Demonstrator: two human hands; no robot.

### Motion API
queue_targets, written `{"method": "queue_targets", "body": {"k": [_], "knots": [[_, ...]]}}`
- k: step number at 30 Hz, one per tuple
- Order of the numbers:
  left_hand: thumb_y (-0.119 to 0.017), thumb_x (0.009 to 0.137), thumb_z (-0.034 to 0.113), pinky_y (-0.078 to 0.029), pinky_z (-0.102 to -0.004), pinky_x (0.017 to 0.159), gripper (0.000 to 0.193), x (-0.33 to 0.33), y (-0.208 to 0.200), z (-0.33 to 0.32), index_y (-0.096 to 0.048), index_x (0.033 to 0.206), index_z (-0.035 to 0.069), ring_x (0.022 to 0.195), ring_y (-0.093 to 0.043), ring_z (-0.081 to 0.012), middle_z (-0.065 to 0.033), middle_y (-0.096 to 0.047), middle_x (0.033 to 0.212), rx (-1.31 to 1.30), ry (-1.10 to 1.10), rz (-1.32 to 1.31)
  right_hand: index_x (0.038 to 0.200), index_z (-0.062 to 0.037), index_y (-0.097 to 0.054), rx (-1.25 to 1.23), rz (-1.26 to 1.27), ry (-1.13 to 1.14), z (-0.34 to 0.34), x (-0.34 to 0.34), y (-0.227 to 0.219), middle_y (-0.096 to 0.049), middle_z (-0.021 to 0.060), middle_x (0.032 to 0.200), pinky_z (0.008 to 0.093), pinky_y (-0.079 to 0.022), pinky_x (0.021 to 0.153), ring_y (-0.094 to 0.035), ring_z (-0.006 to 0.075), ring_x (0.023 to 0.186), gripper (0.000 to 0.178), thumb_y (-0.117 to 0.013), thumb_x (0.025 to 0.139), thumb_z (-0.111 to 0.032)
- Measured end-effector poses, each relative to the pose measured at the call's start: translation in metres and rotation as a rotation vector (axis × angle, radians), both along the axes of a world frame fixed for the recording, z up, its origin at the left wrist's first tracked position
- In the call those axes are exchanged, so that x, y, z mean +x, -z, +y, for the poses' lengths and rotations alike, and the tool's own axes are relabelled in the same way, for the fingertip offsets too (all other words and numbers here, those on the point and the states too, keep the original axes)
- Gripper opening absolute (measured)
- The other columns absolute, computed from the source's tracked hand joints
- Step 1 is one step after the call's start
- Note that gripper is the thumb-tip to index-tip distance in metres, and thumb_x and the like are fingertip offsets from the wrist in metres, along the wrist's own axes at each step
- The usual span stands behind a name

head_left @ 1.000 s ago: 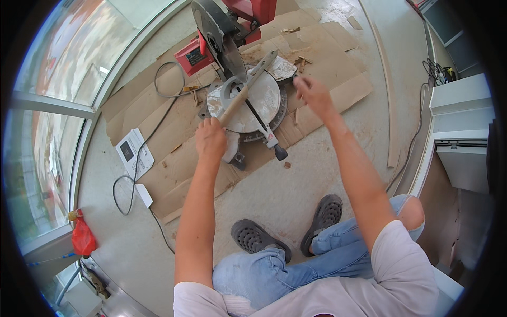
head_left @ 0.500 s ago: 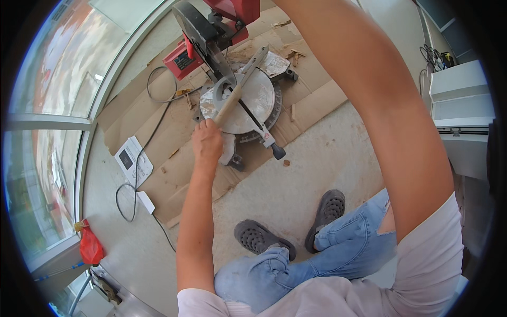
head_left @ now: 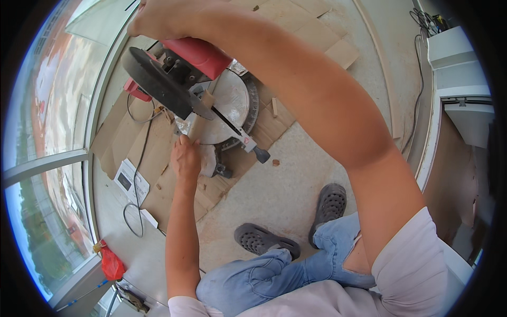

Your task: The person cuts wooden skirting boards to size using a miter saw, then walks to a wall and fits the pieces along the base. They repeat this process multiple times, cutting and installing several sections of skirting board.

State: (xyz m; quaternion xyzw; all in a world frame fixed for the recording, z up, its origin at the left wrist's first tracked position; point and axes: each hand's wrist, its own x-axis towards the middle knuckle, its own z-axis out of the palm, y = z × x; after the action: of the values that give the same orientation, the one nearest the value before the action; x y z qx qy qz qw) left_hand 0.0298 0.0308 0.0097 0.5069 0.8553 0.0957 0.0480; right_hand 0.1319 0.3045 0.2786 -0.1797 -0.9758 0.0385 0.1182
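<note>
A miter saw [head_left: 158, 82] with a red motor housing and a dark blade guard stands on the floor. Across its round metal table [head_left: 232, 100] lies a strip of wood [head_left: 196, 126]. My left hand [head_left: 186, 157] is closed around the strip's near end, at the left side of the saw table. The blade and guard are down at the strip, partly covering it; whether the blade has cut in, I cannot tell. At the top, my right hand [head_left: 166, 18] is closed over the saw head, its grip mostly hidden by the hand.
Flattened cardboard [head_left: 153, 185] with wood scraps lies under the saw. A black cable [head_left: 141, 171] runs past a white printed sheet [head_left: 132, 182]. A glass wall stands left, a red bag [head_left: 111, 265] by its base. My dark clogs [head_left: 264, 239] are on the floor.
The saw head has come down toward the strip, with my right hand now visible on it. My left hand stays on the strip. The view has shifted, moving the saw leftward in it.
</note>
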Motion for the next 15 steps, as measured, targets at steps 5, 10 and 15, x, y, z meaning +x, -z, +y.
{"method": "queue_targets", "body": {"k": [5, 10, 15], "knots": [[-0.072, 0.088, 0.017, -0.048, -0.0504, 0.084, 0.025, -0.004, 0.005, 0.0, -0.054, 0.096, 0.001, 0.097, -0.06, -0.0423, -0.0208, -0.065, 0.1, -0.019, 0.019, 0.011, 0.114, -0.0139, -0.073, -0.589, 0.13, 0.252, -0.003, -0.016, 0.004, -0.07, 0.0083, 0.12, 0.0384, -0.051, 0.09, -0.068, 0.0236, 0.108, 0.036, -0.058, 0.085, -0.028], [-0.072, 0.087, 0.013, -0.047, -0.0507, 0.086, 0.024, -0.005, 0.005, -0.003, -0.054, 0.097, 0.0, 0.1, -0.059, -0.0423, -0.0206, -0.064, 0.102, -0.025, 0.022, -0.018, 0.115, -0.0162, -0.073, -0.716, 0.179, 0.289, -0.001, -0.012, 0.006, -0.071, 0.0047, 0.118, 0.0385, -0.05, 0.09, -0.069, 0.0222, 0.106, 0.036, -0.057, 0.084, -0.028], [-0.072, 0.087, 0.014, -0.047, -0.0503, 0.087, 0.025, -0.003, 0.002, -0.003, -0.055, 0.099, 0.0, 0.102, -0.058, -0.0422, -0.0205, -0.064, 0.103, -0.036, 0.011, -0.016, 0.115, -0.0156, -0.073, -0.687, 0.186, 0.294, -0.004, -0.018, 0.005, -0.071, 0.0041, 0.118, 0.0391, -0.049, 0.091, -0.069, 0.0229, 0.105, 0.035, -0.057, 0.086, -0.027]]}}
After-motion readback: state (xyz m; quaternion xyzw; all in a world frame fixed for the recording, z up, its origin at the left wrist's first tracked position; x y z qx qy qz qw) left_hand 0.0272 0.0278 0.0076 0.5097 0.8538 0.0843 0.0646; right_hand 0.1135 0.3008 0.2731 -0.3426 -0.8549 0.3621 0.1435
